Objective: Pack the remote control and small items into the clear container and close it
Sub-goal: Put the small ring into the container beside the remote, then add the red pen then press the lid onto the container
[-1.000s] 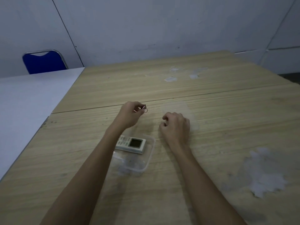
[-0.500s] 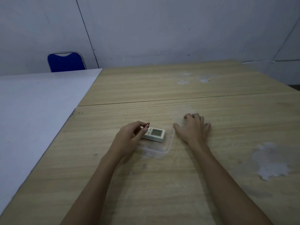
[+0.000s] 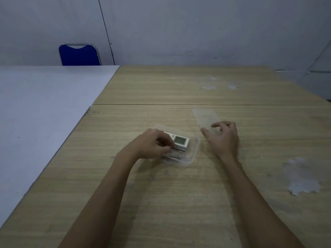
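Key ring [image 3: 180, 154] now dropped into clear container [image 3: 194, 148] beside remote [image 3: 180, 141]; left hand [image 3: 152, 144] curled, empty; right hand [image 3: 223, 136] spread over lid [image 3: 205, 116]

Wood-grain desk [image 3: 179, 203] filled most of the view, with a thin dark seam [image 3: 215, 104] running across it side to side. Pale worn patches [image 3: 302, 178] showed on the surface at right, near the edge; smaller pale spots [image 3: 209, 86] sat beyond the seam toward the far edge. A white desk [image 3: 39, 108] butted against the wood one on the left. Blue chair [image 3: 79, 55] with a metal frame stood behind the white desk, against the wall. Grey wall [image 3: 197, 27] at back had a thin dark vertical line [image 3: 106, 31].
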